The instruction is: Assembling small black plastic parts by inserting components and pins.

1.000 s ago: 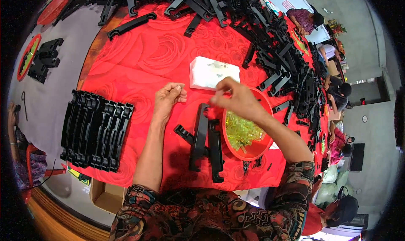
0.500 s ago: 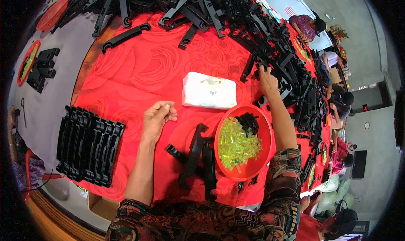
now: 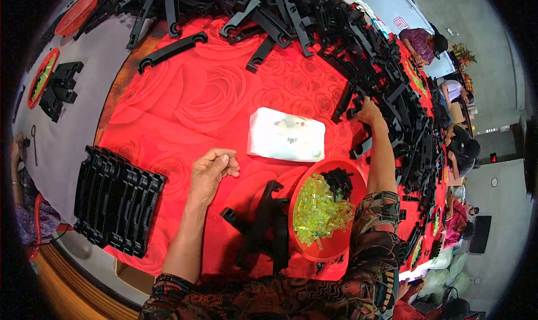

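Observation:
My left hand (image 3: 213, 171) hovers above the red cloth with its fingers curled in and the thumb pressed against them; anything inside is hidden. At the inner edge of a heap of black plastic parts (image 3: 386, 68), my right hand (image 3: 370, 114) has its fingers closed on a black plastic part (image 3: 355, 108), whose far side is partly covered. Beneath my right forearm sits a red bowl (image 3: 330, 247) of small clear yellow-green pieces (image 3: 319, 213) and small black pieces (image 3: 339, 181). Several loose black parts (image 3: 260, 225) lie between my forearms.
A white packet (image 3: 286, 134) lies in the middle of the red cloth (image 3: 207, 96). To the left, long black parts stand in a neat row (image 3: 115, 202). Another table (image 3: 84, 107) at the left holds a red basket (image 3: 43, 78). Several people work along the right.
The view has shifted, so the table's things appear lower and farther right. My right hand's fingers have drawn in at the heap's edge. My left hand keeps its curled pose.

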